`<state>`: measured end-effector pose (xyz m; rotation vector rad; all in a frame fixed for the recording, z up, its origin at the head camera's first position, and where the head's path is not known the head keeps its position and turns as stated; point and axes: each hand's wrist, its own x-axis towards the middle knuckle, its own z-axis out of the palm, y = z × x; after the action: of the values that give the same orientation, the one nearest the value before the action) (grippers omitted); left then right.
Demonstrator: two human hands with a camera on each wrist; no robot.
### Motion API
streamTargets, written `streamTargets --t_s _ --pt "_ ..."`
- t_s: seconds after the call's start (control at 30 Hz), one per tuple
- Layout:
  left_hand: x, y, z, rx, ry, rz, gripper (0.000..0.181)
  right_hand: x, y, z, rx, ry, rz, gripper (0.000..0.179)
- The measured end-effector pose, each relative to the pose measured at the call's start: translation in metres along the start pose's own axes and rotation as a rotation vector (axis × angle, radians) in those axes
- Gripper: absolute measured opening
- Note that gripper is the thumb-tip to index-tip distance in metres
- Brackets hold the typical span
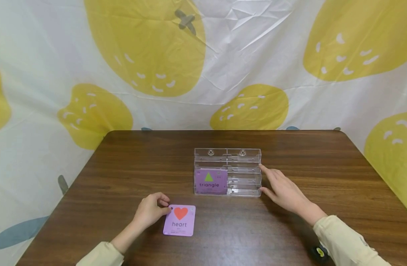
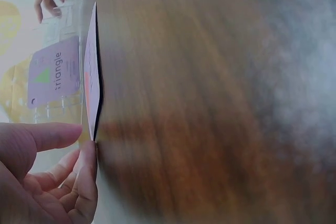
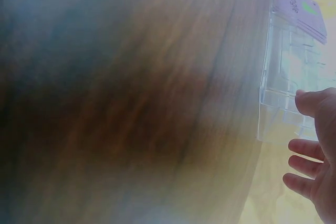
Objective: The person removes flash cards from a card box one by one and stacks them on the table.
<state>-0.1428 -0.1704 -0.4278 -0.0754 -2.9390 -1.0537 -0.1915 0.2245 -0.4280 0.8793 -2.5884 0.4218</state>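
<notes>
A purple card with a red heart and the word heart [image 1: 179, 220] is near the front of the table. At its upper left corner, my left hand [image 1: 152, 210] pinches it between thumb and fingers. Seen edge-on in the left wrist view, the heart card [image 2: 92, 72] lies low over the wood. Behind it stands a clear plastic card holder [image 1: 244, 175] with two columns of stepped pockets. Its lower left pocket holds a purple triangle card [image 1: 211, 181]. My right hand [image 1: 284, 190] has its thumb and forefinger extended against the holder's right side.
The brown wooden table [image 1: 136, 159] has rounded far corners. A white cloth with yellow fruit shapes [image 1: 170, 48] hangs behind it. Beside my right sleeve lies a small black object [image 1: 319, 253] with a yellow-green mark.
</notes>
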Motion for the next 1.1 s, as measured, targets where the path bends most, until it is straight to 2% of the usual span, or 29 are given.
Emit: streamTargets --t_s 0.4,0.77,0.9,1.1 --pt "0.006 -0.001 -0.003 -0.034 0.006 0.015 0.012 0.000 -0.001 0.000 0.002 0.003 -0.005 0.070" --pt "0.020 -0.001 -0.002 -0.230 -0.040 0.113 0.019 0.000 -0.001 0.000 -0.004 0.001 0.002 0.070" --pt "0.026 0.001 0.000 -0.258 -0.046 0.146 0.023 0.000 -0.001 0.000 -0.003 0.003 0.001 0.070" --pt "0.033 0.003 0.003 -0.285 -0.029 0.156 0.024 -0.001 -0.001 0.000 -0.005 0.000 0.000 0.071"
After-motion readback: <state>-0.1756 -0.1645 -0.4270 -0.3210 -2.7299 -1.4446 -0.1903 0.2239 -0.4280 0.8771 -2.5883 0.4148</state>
